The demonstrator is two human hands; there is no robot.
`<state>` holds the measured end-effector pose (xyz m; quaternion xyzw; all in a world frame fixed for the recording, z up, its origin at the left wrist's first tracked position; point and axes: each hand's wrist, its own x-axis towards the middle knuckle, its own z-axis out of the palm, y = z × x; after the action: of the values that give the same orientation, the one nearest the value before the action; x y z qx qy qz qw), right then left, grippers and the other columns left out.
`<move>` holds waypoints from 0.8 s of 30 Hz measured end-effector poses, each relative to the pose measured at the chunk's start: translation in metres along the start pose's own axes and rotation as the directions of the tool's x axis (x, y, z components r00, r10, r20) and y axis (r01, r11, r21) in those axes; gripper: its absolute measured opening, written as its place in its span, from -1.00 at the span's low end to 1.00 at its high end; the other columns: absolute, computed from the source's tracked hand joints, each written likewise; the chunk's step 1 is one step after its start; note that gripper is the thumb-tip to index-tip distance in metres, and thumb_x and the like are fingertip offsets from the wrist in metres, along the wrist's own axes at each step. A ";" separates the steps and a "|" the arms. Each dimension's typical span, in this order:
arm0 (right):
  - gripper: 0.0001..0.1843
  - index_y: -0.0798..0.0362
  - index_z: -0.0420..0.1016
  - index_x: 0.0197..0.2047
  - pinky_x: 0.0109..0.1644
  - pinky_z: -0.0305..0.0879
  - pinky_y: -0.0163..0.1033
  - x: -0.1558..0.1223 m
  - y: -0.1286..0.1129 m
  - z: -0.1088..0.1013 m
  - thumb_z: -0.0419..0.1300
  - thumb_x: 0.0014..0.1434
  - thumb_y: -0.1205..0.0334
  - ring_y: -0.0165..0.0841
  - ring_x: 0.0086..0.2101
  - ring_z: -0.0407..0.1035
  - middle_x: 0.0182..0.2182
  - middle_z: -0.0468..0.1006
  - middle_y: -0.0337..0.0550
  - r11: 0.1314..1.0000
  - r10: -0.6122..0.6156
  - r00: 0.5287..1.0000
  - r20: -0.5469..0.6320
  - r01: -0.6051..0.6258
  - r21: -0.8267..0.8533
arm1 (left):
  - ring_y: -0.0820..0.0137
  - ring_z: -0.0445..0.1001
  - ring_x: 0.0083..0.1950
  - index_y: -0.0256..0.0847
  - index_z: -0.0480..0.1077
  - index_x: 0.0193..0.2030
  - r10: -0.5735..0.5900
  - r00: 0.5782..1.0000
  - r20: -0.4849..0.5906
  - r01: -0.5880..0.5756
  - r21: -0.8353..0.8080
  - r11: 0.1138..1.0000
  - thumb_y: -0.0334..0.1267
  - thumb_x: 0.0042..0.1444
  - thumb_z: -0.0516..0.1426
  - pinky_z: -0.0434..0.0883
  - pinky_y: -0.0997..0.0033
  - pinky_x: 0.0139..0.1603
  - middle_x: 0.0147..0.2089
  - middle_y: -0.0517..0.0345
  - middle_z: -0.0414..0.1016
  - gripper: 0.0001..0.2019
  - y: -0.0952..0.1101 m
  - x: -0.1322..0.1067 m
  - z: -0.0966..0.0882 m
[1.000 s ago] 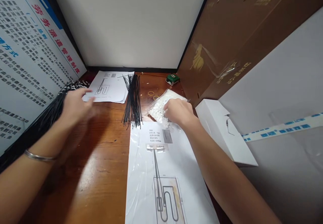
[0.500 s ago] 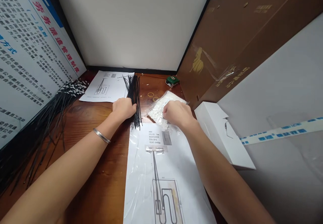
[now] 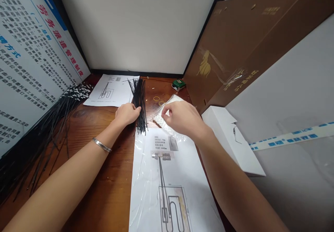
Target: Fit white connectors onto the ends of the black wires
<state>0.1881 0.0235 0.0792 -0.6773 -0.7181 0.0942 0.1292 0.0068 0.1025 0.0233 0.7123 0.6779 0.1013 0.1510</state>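
My left hand [image 3: 127, 114] is closed at the left side of a bundle of thin black wires [image 3: 141, 101], thumb and fingertips pinched at the strands. How many strands it grips is hidden. Over a clear plastic bag [image 3: 174, 99] full of small white pieces, my right hand [image 3: 184, 117] is bent into a pinch, thumb and forefinger tips together. Anything between those tips is too small to make out. Below both hands lies a plastic-covered drawing sheet [image 3: 146, 176] with a printed wire diagram.
Another drawing sheet [image 3: 95, 96] lies behind my left hand. Many black wires with white ends [image 3: 62, 103] lie at left against a printed board [image 3: 28, 51]. A green tape measure [image 3: 178, 84], yellow rubber bands [image 3: 156, 99], a white box [image 3: 227, 134] and a brown carton [image 3: 235, 44] stand right.
My right hand has lifted slightly off the white pieces, its pinch now showing above the bag. My left hand stays at the black wires, its wrist slightly lower. The view has shifted a little.
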 end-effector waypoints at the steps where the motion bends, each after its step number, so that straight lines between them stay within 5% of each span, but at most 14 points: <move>1: -0.80 0.00 0.51 -0.49 -0.45 0.06 -0.23 -0.001 -0.003 0.002 0.11 -0.04 0.45 -0.34 -0.49 0.28 -0.50 0.51 -0.17 0.999 -0.019 1.000 0.004 0.019 0.043 | 0.07 0.53 -0.05 -0.13 0.54 -0.32 0.003 1.000 0.001 -0.003 -0.003 1.000 0.01 0.10 0.01 0.42 0.17 -0.07 -0.18 -0.08 0.62 -0.65 0.000 -0.001 0.001; 8: -0.86 0.04 0.41 -0.53 -0.48 0.01 -0.24 -0.013 -0.020 0.023 0.13 -0.06 0.47 -0.36 -0.49 0.29 -0.52 0.50 -0.16 0.970 -0.202 0.966 0.162 0.174 0.172 | 0.08 0.53 -0.08 -0.12 0.56 -0.38 0.007 1.000 -0.005 -0.007 -0.022 1.000 -0.19 -0.01 0.08 0.42 0.20 -0.09 -0.22 -0.05 0.62 -0.78 0.000 -0.001 0.004; 18: -0.89 0.04 0.43 -0.47 -0.35 0.15 -0.26 0.002 -0.013 0.048 0.12 0.03 0.39 -0.33 -0.37 0.36 -0.38 0.54 -0.14 0.940 -0.171 0.983 0.062 0.144 0.310 | 0.11 0.54 -0.06 -0.13 0.54 -0.27 -0.049 0.998 -0.043 0.047 -0.043 0.998 -0.03 0.07 0.06 0.41 0.23 -0.07 -0.19 -0.05 0.62 -0.69 -0.003 -0.001 0.002; 24: -0.89 0.05 0.45 -0.44 -0.34 0.20 -0.28 0.006 -0.010 0.060 0.11 0.02 0.40 -0.35 -0.40 0.38 -0.41 0.57 -0.16 0.915 -0.154 0.983 0.097 0.105 0.389 | 0.09 0.53 -0.05 -0.12 0.57 -0.34 -0.029 1.000 -0.010 0.029 -0.015 0.999 -0.01 0.06 0.07 0.40 0.20 -0.05 -0.20 -0.07 0.63 -0.69 0.006 0.002 0.002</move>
<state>0.1601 0.0310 0.0259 -0.5826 -0.7361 0.2658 0.2193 0.0130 0.1037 0.0239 0.7009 0.6881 0.1076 0.1542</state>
